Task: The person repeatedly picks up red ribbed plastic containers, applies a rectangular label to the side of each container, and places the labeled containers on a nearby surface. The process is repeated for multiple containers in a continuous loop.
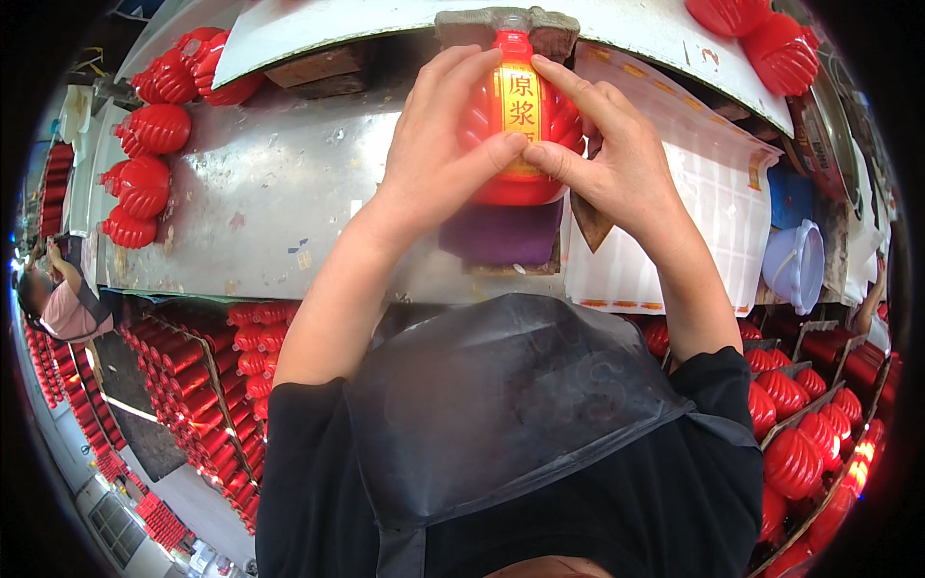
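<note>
A red ribbed bottle (532,191) lies in front of me with its clear-tipped neck pointing away. Down its middle runs a yellow label (521,101) with a red border. My left hand (431,135) wraps the bottle's left side, and my right hand (613,144) grips the right side. Both thumbs press on the label's lower part, their tips nearly touching, while the forefingers reach up beside the neck. Under the bottle's base is a purple pad (501,234), and a rough grey block (554,35) sits at the neck.
Red bottles (154,130) stand along the metal table's (260,183) left edge, and more red bottles (780,53) are at upper right. A translucent label sheet (713,183) covers the right side. Beyond it hangs a pale bucket (798,265). Racked bottles (795,458) flank me; another person (69,303) is far left.
</note>
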Demonstrator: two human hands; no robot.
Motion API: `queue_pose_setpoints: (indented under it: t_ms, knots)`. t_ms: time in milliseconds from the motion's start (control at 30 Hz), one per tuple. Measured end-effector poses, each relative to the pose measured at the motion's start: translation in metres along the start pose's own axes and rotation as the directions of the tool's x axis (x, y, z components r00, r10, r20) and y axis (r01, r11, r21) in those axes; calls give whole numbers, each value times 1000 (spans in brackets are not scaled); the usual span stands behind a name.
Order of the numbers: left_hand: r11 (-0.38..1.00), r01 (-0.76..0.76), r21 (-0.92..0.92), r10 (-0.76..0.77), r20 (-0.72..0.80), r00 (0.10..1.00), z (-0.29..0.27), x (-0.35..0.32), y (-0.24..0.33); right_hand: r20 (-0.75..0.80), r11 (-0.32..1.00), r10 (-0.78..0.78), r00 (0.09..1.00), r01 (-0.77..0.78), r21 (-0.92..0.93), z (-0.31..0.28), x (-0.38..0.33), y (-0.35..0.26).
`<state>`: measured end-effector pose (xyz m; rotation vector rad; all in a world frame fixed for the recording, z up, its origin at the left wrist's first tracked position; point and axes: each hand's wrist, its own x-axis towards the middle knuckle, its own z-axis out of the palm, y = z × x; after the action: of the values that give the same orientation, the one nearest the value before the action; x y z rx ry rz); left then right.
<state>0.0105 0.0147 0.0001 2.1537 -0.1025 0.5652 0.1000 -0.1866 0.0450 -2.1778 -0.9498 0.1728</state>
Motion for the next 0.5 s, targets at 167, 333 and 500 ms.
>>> queue_pose_setpoints:
  t_ms: [167,333,500]
  knots:
    - [1000,13,-10,-13,-3,1000,0,0,1,6,1000,16,1000,-16,6,0,0,0]
    - [978,127,-163,-131,-16,991,2,0,2,13,999,37,999,-37,2,0,-1,-2]
    - [947,247,-206,-249,14,968,2,1,4,78,987,77,994,-87,133,-8,4,2]
